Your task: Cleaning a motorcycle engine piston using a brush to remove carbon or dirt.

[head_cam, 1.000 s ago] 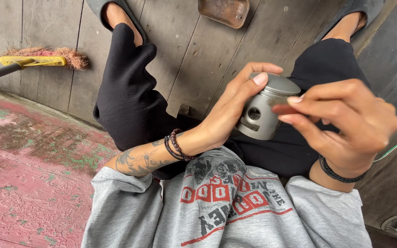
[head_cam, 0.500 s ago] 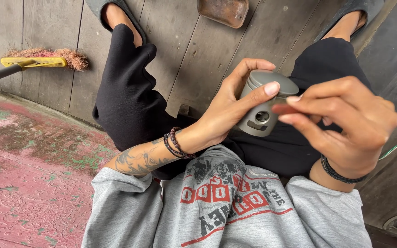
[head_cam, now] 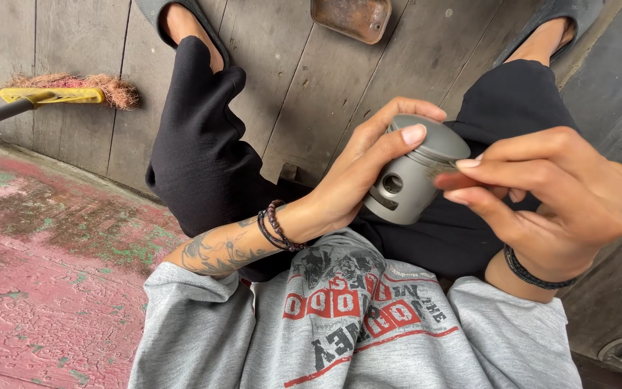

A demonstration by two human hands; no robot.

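Head view, listed left to right.

Far left: dark handle entering from the edge, joined to a broom (head_cam: 66, 92) with yellow head and reddish bristles, lying flat on the grey plank floor (head_cam: 289, 65), well apart from the hands.

Lower left: raised surface with worn red paint (head_cam: 44, 288), flaking to green and white in patches.

Left of centre: left leg in black trousers (head_cam: 199, 151), knee bent, foot in a grey slipper (head_cam: 163, 11) at the top edge.

Centre top: rusty rectangular metal tray (head_cam: 350, 18) on the planks, between the two feet, untouched.

Centre: left hand (head_cam: 358, 176), beaded bracelets at the wrist, tattoo on the forearm; fingers curled over the crown and thumb laid across the side of a grey metal piston (head_cam: 412, 176). Grip closed, apparently to steady the part, tilted, above the lap, pin hole facing the camera.

Right of centre: right hand (head_cam: 548, 194), dark band at the wrist; thumb and forefinger pinched together at the piston's upper right edge, near the ring grooves, remaining fingers bent. Whether anything small sits in the pinch: cannot tell.

Right: right leg in black, grey slipper at the top corner.

Bottom: grey shirt (head_cam: 354, 331) with red and black print.
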